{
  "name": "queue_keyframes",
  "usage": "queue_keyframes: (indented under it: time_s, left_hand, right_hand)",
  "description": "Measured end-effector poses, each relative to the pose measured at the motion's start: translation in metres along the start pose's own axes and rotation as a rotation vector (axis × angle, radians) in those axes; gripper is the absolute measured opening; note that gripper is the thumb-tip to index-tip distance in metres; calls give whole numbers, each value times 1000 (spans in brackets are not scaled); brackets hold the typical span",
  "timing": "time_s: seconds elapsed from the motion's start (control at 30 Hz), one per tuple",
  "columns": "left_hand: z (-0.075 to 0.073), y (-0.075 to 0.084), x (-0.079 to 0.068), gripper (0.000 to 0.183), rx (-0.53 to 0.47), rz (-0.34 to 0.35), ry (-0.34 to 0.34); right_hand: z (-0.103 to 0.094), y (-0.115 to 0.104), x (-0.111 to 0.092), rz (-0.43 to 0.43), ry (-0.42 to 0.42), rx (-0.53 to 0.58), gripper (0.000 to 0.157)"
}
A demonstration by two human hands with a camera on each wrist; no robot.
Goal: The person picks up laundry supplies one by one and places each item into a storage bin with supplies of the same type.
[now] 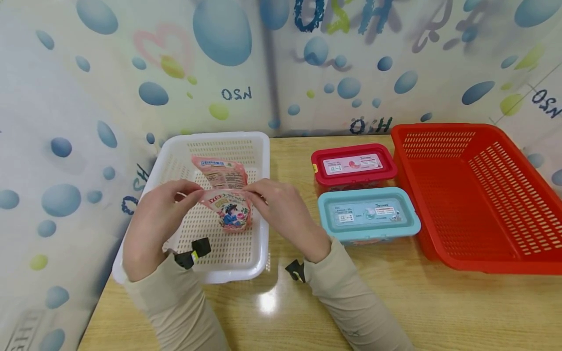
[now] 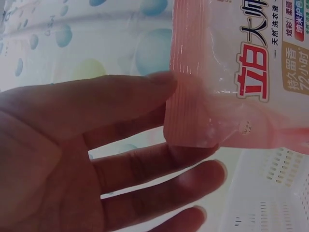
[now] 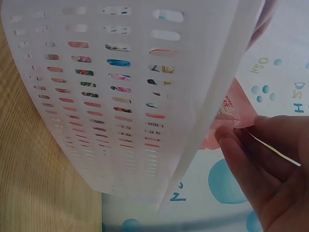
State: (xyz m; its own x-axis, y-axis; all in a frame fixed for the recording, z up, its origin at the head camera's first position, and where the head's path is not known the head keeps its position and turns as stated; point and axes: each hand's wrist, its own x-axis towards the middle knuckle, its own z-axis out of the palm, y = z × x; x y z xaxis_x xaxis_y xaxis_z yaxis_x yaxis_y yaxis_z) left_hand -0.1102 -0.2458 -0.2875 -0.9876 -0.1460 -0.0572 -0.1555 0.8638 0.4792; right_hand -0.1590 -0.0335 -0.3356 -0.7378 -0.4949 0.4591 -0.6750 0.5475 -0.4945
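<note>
A pink laundry detergent pouch with a printed figure and flowers is held over the white basket. My left hand pinches one top corner between thumb and index finger; in the left wrist view the other fingers of that hand are spread below the pouch's ribbed edge. At the opposite top corner, my right hand pinches with thumb and fingertips. Just behind rises a pink panel with blue lettering and fine print. Through the basket's slots, the right wrist view shows pink, printed patches.
Right of the white basket, a red-lidded box and a light-blue-lidded box stand one behind the other. A red basket is beside them at the right. A patterned wall covering closes off the back of the wooden table.
</note>
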Motion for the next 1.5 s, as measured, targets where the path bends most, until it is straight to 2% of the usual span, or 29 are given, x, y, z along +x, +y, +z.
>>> queue_keyframes:
  time_s: [0.3, 0.57, 0.8, 1.17, 1.5]
  left_hand:
    - [-2, 1, -1, 43, 0, 5, -1]
    - [-2, 0, -3, 35, -21, 31, 49]
    - [-3, 1, -4, 39, -28, 35, 13]
    - [0, 2, -4, 31, -24, 64, 30]
    - [-1, 4, -3, 35, -19, 65, 22]
  right_hand:
    - [0, 0, 0, -1, 1, 8, 18]
    - [0, 0, 1, -14, -35, -21, 22]
    - [1, 0, 0, -10, -37, -2, 27]
    - [0, -2, 0, -33, -22, 6, 23]
    - [0, -1, 0, -21, -21, 7, 24]
